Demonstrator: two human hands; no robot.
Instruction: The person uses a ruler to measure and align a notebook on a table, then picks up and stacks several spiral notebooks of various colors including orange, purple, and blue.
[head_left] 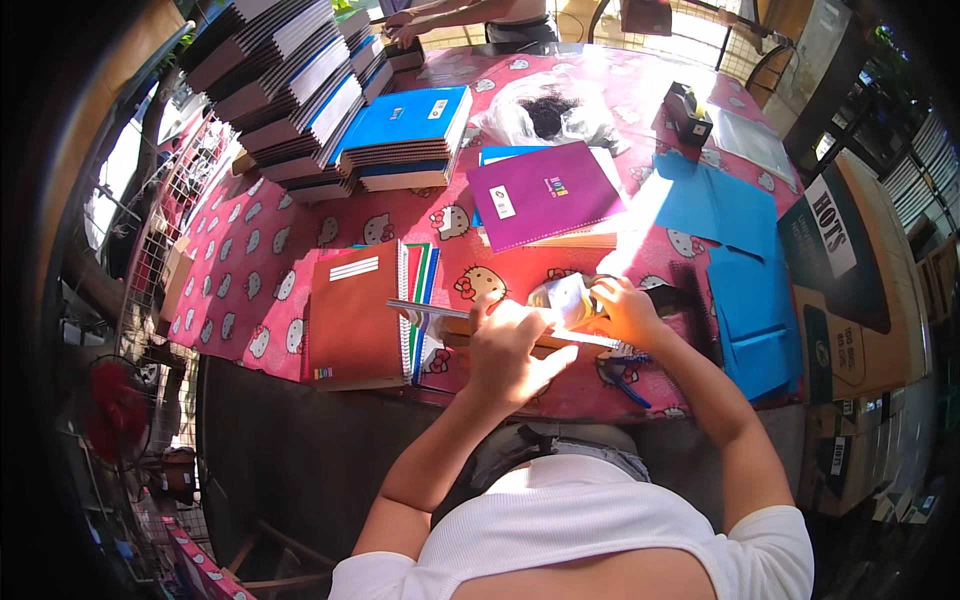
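In front of me a spiral notebook (437, 308) is held up nearly edge-on over the table. My left hand (512, 345) grips it near the middle, thumb stretched along the near side. Bent fingers of my right hand (627, 312) are closed at its right end, beside a shiny whitish-blue piece (566, 299) blurred by glare. To the left lies a pile topped by a brown notebook (345, 312), with green and blue ones beneath. Beyond my hands a purple notebook (548, 196) tops another pile. A blue pen (632, 393) is near my right wrist.
Tall notebook stacks (270, 90) rise at the far left, next to blue notebooks (415, 118). Blue sheets (752, 315) lie to the right, beside cardboard boxes (870, 345). A plastic bag (590, 112) and tape dispenser (688, 113) sit farther back. Another person's arms (440, 18) show beyond the table.
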